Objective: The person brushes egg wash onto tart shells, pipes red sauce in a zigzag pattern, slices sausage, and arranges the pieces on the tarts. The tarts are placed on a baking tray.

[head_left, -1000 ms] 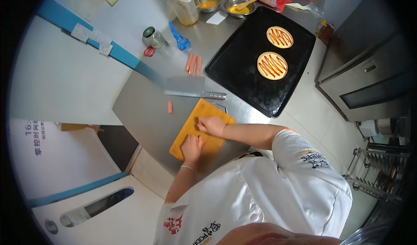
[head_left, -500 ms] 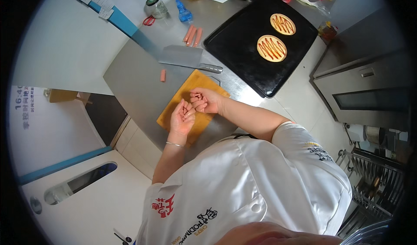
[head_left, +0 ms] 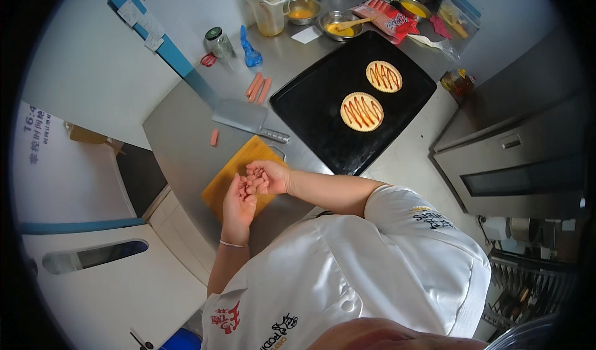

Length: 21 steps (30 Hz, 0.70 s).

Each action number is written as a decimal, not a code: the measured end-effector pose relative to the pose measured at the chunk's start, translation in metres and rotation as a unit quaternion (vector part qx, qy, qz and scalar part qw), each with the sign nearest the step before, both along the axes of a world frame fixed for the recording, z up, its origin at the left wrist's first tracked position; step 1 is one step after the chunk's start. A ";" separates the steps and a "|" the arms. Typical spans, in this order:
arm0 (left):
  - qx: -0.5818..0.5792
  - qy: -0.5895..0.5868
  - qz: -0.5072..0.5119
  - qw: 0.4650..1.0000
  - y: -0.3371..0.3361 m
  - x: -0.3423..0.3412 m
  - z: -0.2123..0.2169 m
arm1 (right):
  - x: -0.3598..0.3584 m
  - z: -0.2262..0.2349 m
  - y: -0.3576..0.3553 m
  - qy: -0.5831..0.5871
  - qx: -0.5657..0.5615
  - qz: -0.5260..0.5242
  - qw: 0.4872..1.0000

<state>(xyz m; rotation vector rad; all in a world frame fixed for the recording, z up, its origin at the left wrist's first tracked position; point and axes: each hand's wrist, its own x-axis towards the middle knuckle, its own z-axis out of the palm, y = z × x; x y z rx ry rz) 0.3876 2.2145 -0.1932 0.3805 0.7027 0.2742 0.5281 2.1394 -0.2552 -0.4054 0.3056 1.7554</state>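
Note:
Over the wooden cutting board (head_left: 227,173), my left hand (head_left: 238,206) and my right hand (head_left: 270,177) meet with curled fingers, forming a cup. Small pinkish bits seem to show between the fingers, too small to name surely. A cleaver (head_left: 241,115) lies flat beyond the board, its handle pointing right. One short sausage piece (head_left: 214,137) rests left of the board, and several whole sausages (head_left: 258,88) lie past the cleaver. On the black baking tray (head_left: 304,95) at the right sit two round pastries, a nearer one (head_left: 362,112) and a farther one (head_left: 384,77), both striped with red sauce.
At the back stand a lidded glass jar (head_left: 218,42), a blue squeeze bottle (head_left: 251,53), a plastic pitcher (head_left: 269,16) and a metal bowl (head_left: 340,29) of yellow liquid with a wooden utensil. A red sausage packet (head_left: 386,19) lies behind the tray. A steel cabinet (head_left: 503,157) is at right.
The view has tilted up, showing more of the back counter. My hands stay together over the board, and their cupped fingers have shifted slightly.

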 end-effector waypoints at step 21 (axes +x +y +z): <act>-0.152 0.025 0.067 0.986 -0.159 0.118 -0.023 | 0.300 0.064 -0.260 -0.270 -0.116 -0.010 0.956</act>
